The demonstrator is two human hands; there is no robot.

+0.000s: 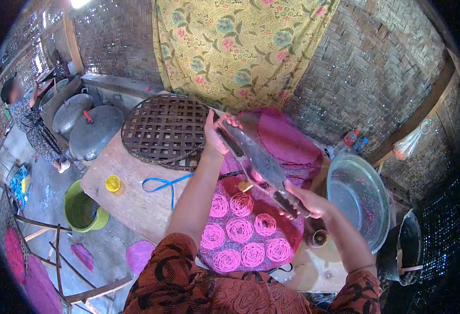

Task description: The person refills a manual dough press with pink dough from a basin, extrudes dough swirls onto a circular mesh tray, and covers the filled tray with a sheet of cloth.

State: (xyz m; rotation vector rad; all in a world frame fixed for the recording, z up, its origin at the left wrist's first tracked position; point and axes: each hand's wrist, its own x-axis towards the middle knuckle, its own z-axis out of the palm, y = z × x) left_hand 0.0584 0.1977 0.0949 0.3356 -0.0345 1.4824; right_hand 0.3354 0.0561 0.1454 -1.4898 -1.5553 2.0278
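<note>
A long dark wooden tool (258,159) with a pink spot near its middle is held slantwise in both hands. My left hand (217,133) is wrapped round its upper left end, and my right hand (305,201) grips its lower right end. Beneath it lies a round pink-stained tray (288,230) bearing several coiled pink noodle-like nests (239,230). A small yellowish piece (245,186) shows just under the tool, over the tray's upper part.
A woven rack (164,131), yellow cup (113,183) and blue strap (159,184) lie on the wooden table (135,201). At right stands a large basin (358,201). A green bucket (86,206) is on the floor. Another person (31,123) stands far left near lidded pots (96,133).
</note>
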